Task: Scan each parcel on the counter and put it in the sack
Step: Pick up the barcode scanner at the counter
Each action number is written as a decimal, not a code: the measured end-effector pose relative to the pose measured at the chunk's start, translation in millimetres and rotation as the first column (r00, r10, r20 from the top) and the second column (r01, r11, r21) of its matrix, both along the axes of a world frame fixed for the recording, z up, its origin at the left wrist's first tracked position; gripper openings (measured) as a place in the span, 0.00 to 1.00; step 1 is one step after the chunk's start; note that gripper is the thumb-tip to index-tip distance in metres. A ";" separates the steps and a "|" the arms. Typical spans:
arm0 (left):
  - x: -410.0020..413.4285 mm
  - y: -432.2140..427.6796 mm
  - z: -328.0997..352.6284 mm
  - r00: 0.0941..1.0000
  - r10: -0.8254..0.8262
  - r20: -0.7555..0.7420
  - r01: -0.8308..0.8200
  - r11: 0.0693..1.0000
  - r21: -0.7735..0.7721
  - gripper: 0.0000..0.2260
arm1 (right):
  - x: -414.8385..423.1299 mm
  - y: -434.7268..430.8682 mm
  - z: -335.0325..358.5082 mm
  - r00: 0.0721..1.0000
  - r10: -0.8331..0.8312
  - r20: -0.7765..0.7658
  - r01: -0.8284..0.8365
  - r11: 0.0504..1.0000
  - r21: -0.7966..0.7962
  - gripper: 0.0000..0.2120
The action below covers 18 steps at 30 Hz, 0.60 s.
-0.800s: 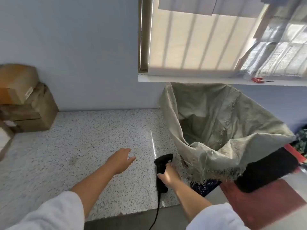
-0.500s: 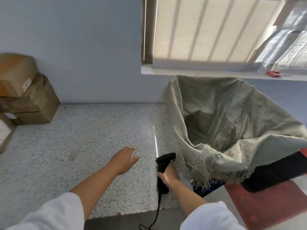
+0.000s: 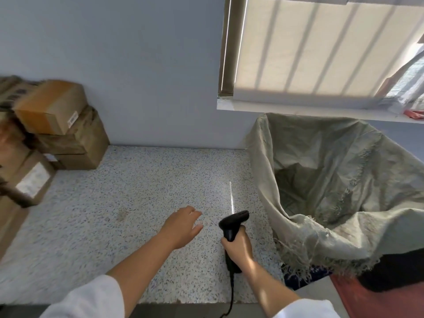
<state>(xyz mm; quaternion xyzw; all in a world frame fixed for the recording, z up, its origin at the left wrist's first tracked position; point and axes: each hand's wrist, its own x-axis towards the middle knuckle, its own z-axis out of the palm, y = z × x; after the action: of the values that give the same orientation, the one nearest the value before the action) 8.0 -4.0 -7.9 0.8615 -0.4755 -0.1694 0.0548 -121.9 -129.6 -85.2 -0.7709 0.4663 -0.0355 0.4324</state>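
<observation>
Right hand (image 3: 237,246) is wrapped tight round the handle of the scanner (image 3: 232,222), near the front right corner of the counter (image 3: 114,214). The scanner's head points toward the far edge, and its cable (image 3: 231,292) drops over the front edge. A thin bright line (image 3: 232,196) lies on the counter just beyond the head. Left hand (image 3: 183,228) hovers just beside the scanner with its fingers loose and spread, holding nothing. The parcels (image 3: 57,125) are well apart from both hands, brown boxes stacked in the far left corner against the wall (image 3: 137,65) and running down the left edge. The top one shows a white label. The sack (image 3: 332,180) stands at the right edge, mouth gaping, rim frayed.
</observation>
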 end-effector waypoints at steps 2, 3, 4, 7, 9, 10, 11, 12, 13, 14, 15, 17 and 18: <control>-4.0 3.3 2.1 1.000 -0.001 0.015 0.002 1.000 -0.031 0.24 | 8.4 4.6 18.0 0.994 0.029 0.101 -0.029 1.000 -0.007 0.22; -5.1 5.8 3.9 1.000 0.001 0.022 0.000 0.999 -0.053 0.24 | 12.7 6.3 27.6 0.988 0.054 0.143 -0.052 0.999 -0.014 0.21; -5.0 9.2 6.7 1.000 0.005 0.031 -0.002 0.997 -0.078 0.24 | 16.6 7.9 37.6 0.980 0.079 0.183 -0.078 0.997 -0.017 0.20; 1.1 25.1 19.2 0.998 0.035 0.061 -0.025 0.987 -0.159 0.26 | 26.9 16.3 71.2 0.943 0.164 0.289 -0.156 0.987 -0.051 0.18; 7.8 40.5 29.0 0.994 0.076 0.083 -0.057 0.977 -0.206 0.27 | 34.0 26.1 93.7 0.915 0.227 0.333 -0.202 0.974 -0.107 0.18; 11.2 49.5 33.7 0.990 0.107 0.088 -0.084 0.969 -0.232 0.27 | 37.9 32.3 104.6 0.903 0.264 0.339 -0.229 0.963 -0.140 0.18; 14.1 59.0 38.5 0.986 0.142 0.087 -0.115 0.957 -0.265 0.27 | 42.1 39.8 115.6 0.891 0.301 0.341 -0.258 0.952 -0.167 0.19; 16.5 68.9 43.3 0.981 0.179 0.081 -0.147 0.942 -0.301 0.28 | 46.7 48.1 126.0 0.876 0.335 0.346 -0.287 0.940 -0.182 0.20; 17.9 79.4 48.3 0.974 0.213 0.073 -0.177 0.925 -0.337 0.27 | 50.8 57.6 135.6 0.863 0.362 0.354 -0.316 0.931 -0.182 0.21; 18.7 90.5 53.3 0.967 0.246 0.065 -0.206 0.906 -0.371 0.27 | 54.8 67.8 144.7 0.849 0.385 0.363 -0.344 0.923 -0.173 0.22; 19.0 102.2 58.3 0.959 0.278 0.055 -0.233 0.884 -0.405 0.27 | 58.3 78.7 153.2 0.833 0.408 0.373 -0.374 0.913 -0.163 0.22; 18.8 126.8 66.5 0.938 0.343 0.045 -0.284 0.837 -0.467 0.26 | 63.8 101.7 166.7 0.802 0.455 0.388 -0.431 0.889 -0.153 0.23; 18.4 140.0 69.7 0.925 0.378 0.038 -0.313 0.815 -0.488 0.26 | 66.0 113.5 171.5 0.791 0.471 0.391 -0.452 0.880 -0.144 0.24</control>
<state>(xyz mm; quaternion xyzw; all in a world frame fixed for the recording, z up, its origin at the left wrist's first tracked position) 26.4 136.1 61.7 0.9030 -0.3401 0.0227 0.2615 -56.0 -16.0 86.3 -0.8448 0.1606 -0.1018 0.5002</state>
